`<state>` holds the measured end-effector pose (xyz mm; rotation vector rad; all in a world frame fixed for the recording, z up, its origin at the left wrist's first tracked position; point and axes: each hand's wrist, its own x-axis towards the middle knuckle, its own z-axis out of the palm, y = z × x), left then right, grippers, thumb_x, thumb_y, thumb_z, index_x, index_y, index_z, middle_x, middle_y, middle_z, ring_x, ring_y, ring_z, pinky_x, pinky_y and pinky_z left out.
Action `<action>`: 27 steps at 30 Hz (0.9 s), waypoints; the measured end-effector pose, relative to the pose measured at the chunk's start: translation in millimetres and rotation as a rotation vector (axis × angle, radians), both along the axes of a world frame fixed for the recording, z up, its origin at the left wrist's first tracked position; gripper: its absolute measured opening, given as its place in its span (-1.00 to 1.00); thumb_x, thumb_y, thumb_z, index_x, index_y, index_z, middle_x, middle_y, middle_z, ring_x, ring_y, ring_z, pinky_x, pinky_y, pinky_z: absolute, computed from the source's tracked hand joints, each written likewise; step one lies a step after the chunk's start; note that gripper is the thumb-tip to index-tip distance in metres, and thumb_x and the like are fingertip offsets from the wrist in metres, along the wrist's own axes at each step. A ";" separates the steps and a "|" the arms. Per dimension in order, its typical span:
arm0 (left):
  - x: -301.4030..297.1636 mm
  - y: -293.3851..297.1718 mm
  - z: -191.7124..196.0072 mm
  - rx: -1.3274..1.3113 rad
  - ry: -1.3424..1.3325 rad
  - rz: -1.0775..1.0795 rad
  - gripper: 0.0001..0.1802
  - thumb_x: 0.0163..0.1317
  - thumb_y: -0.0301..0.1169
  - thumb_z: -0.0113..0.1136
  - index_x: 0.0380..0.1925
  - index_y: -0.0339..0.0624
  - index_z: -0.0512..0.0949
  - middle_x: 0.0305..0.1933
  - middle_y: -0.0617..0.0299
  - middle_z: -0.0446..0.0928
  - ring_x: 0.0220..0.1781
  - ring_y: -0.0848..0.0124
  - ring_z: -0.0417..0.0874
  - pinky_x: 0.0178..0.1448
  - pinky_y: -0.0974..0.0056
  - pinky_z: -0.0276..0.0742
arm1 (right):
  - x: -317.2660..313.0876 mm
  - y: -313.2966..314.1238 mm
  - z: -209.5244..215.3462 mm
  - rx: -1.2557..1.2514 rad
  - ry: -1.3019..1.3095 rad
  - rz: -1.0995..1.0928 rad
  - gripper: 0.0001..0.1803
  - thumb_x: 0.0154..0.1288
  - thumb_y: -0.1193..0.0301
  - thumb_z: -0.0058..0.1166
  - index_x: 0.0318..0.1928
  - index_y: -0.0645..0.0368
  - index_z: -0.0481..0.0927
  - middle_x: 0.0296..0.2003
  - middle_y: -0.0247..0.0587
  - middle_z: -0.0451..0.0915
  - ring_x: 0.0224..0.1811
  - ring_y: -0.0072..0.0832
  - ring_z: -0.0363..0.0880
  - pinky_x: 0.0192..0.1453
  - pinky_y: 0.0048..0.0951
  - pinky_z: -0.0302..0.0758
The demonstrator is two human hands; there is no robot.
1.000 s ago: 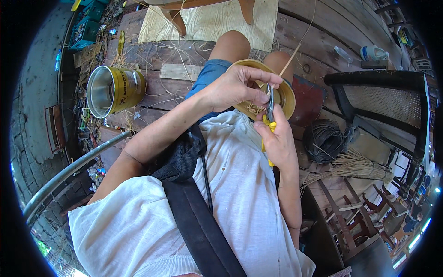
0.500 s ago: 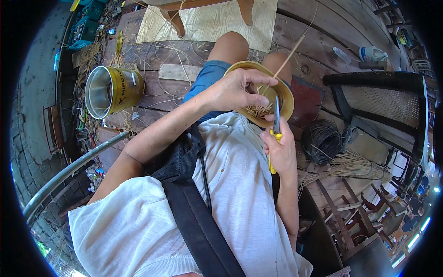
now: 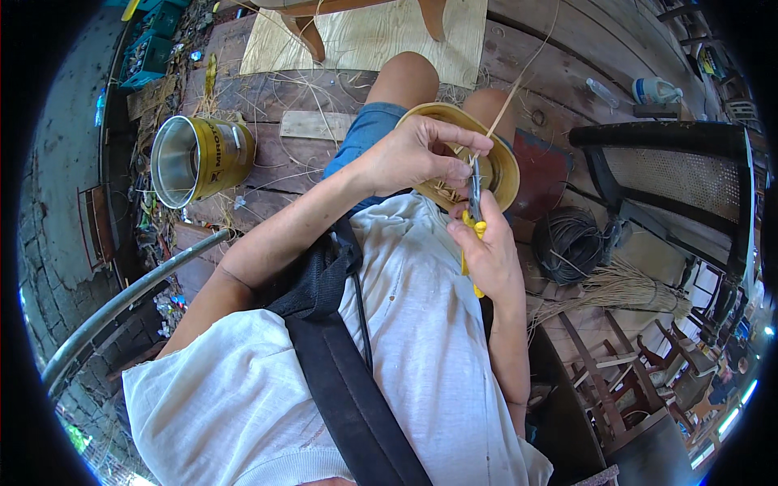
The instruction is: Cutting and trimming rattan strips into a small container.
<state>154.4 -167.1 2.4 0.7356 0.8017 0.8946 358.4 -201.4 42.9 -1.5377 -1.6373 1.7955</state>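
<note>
My left hand (image 3: 421,154) pinches a thin tan cane strip (image 3: 506,107) between thumb and fingers; its long end rises to the upper right. Wrapped round the yellow handles of a pair of scissors (image 3: 476,217), my right hand (image 3: 493,257) holds the blades up against the strip's lower end, close to the left fingertips. Whether the blades are apart or closed on the strip is hard to tell. Under both hands a yellow bowl (image 3: 509,182) rests between my thighs. Short cut pieces of cane (image 3: 442,193) lie inside it, partly hidden by the left hand.
A yellow metal bucket (image 3: 219,158) lies on the plank floor at left, near a metal pipe (image 3: 134,300). Right of me are a black chair frame (image 3: 660,138), a coil of black cord (image 3: 567,243) and a bundle of cane strands (image 3: 636,287). Wooden furniture legs (image 3: 306,36) stand ahead.
My right hand has tilted the scissors, bringing the blades leftward and up to the strip by my left fingertips. The left hand stays nearly in place with the strip.
</note>
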 end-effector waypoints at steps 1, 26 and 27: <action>-0.2 -0.2 0.5 0.009 0.019 0.001 -0.56 0.28 -0.66 0.25 0.19 -0.34 0.59 -0.13 0.19 0.71 -0.26 0.50 0.75 -0.08 0.40 0.71 | -1.7 1.8 2.9 0.046 -0.032 0.025 -0.68 0.30 0.49 0.11 0.05 0.25 0.46 -0.20 -0.22 0.56 -0.24 -0.55 0.50 -0.09 -0.46 0.47; -1.1 1.7 -3.6 0.011 0.087 0.070 -0.65 0.30 -0.62 0.30 0.10 -0.30 0.66 -0.13 0.16 0.74 -0.10 0.43 0.75 0.07 0.34 0.70 | 9.2 -9.7 -2.1 -0.106 0.076 -0.129 -0.61 0.31 0.55 0.08 0.15 0.22 0.48 -0.27 -0.31 0.52 -0.36 -0.61 0.50 -0.21 -0.54 0.49; -1.7 1.3 -1.2 0.010 0.087 0.068 -0.65 0.30 -0.62 0.30 0.10 -0.30 0.66 -0.13 0.16 0.74 -0.10 0.43 0.75 0.07 0.34 0.70 | 7.5 -9.5 -2.6 -0.057 0.051 -0.078 -0.61 0.31 0.55 0.08 0.15 0.25 0.48 -0.23 -0.27 0.54 -0.28 -0.56 0.53 -0.11 -0.50 0.51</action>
